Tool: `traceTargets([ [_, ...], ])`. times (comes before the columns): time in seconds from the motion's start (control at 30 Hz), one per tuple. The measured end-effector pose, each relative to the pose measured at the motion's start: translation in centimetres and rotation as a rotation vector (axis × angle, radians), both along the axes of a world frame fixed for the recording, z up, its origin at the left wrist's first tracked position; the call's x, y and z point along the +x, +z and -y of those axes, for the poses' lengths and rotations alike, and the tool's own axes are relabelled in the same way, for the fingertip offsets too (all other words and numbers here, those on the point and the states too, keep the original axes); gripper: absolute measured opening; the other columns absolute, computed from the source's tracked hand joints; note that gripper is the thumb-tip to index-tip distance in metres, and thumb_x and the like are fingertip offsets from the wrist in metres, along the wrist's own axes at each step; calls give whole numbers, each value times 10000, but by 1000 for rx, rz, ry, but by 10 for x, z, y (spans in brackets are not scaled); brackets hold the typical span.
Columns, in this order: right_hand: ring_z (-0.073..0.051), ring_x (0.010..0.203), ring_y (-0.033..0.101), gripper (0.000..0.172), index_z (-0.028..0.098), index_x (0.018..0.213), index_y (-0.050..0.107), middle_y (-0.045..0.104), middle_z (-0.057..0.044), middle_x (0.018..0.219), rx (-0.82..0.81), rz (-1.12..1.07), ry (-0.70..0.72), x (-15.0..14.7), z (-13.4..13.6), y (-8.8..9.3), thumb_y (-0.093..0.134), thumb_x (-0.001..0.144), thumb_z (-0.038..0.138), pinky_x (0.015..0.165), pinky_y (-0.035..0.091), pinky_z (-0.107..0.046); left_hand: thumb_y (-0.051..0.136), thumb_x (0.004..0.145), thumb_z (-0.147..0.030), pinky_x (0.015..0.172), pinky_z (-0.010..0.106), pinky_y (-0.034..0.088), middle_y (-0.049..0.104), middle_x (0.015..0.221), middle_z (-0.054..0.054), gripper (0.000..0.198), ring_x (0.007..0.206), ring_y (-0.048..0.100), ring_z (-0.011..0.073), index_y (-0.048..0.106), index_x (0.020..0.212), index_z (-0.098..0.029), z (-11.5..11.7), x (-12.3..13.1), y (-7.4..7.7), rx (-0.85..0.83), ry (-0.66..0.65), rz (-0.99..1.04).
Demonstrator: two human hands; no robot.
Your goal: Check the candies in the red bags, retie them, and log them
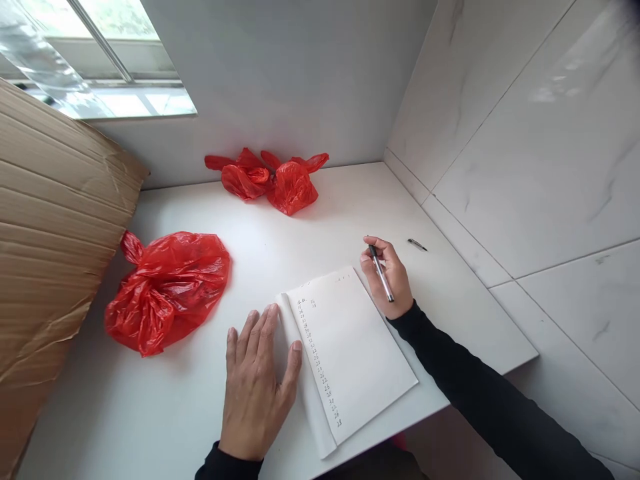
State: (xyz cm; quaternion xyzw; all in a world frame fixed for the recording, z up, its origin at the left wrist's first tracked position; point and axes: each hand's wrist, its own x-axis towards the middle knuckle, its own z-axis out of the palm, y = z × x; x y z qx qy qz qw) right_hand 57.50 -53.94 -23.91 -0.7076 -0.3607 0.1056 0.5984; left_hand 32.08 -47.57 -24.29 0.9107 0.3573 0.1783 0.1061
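My left hand (260,383) lies flat, palm down, with its fingers spread and the thumb at the folded left edge of a white notepad (360,353). A column of handwritten numbers runs down the pad's left side, with two more numbers at the top of a second column. Beyond the pad's upper right edge, my right hand (387,277) holds a clear pen with black ends (381,272) between curled fingers, the pen slanting over the palm.
A small black pen piece (417,245) lies right of my right hand. One large red bag (170,287) sits at the left, and two smaller red bags (245,177) (294,187) rest by the back wall. Cardboard (55,233) stands at the left edge; a tiled wall (550,167) bounds the right.
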Motion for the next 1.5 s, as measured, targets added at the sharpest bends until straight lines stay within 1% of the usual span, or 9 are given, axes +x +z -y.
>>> traceTargets([
  [0.17,-244,1054,586,429,200,1336,496,603,-121,1160,-40,206,-57,27,7,-12,544,923,303,937,508,-454,535,962,-251,1179,583,322,563,1441,120,553,1392,471,288,391,1495,-252,1,-9,7,-3,43,215],
  [0.27,-267,1053,552,442,183,1343,499,595,-139,1137,-115,327,-74,35,13,-19,530,908,250,924,508,-469,569,941,-222,1132,525,413,618,1348,121,466,1300,551,281,520,1404,-247,-6,-21,20,86,213,388],
  [0.47,-280,1049,537,410,192,1302,540,580,-137,1111,-170,397,-60,37,16,-27,504,894,184,968,479,-485,603,909,-268,1016,564,491,596,1354,197,483,1265,545,376,576,1375,-144,-19,-43,43,202,522,419],
  [0.63,-280,1030,537,396,195,1293,530,584,-126,1090,-171,421,-75,36,15,-29,488,899,180,971,475,-494,601,905,-302,1016,549,487,640,1274,153,411,1246,554,348,629,1299,-188,-5,-37,37,137,398,388],
  [0.73,-276,1043,538,406,208,1307,504,583,-115,1089,-163,435,-77,37,15,-31,471,904,175,961,482,-489,599,888,-325,1011,524,490,662,1235,130,395,1200,580,327,658,1256,-195,-6,-37,32,140,448,411],
  [1.03,-279,1039,548,431,193,1320,488,575,-132,1132,-180,499,-51,37,15,-36,469,893,138,978,452,-505,576,857,-331,1167,582,266,494,1430,221,525,1421,382,368,570,1352,-155,-45,-48,30,157,534,322],
  [1.2,-285,1031,547,459,196,1335,468,580,-130,1117,-205,524,-69,39,14,-39,467,881,124,968,448,-501,578,858,-318,1161,560,286,589,1311,212,590,1354,452,362,516,1407,-110,-59,-48,28,179,580,314],
  [1.37,-280,1019,545,497,187,1358,449,583,-127,1100,-238,552,-85,40,14,-41,462,868,109,959,455,-478,576,842,-348,1187,544,231,415,1487,273,734,1426,341,391,410,1486,-38,-80,-52,31,204,656,319],
  [1.5,-285,1039,535,577,175,1360,483,570,-139,1139,-270,587,-79,38,16,-42,443,804,27,950,468,-466,613,762,-373,1079,612,358,629,1183,231,762,1196,537,422,488,1422,-13,-97,-61,26,122,681,265],
])
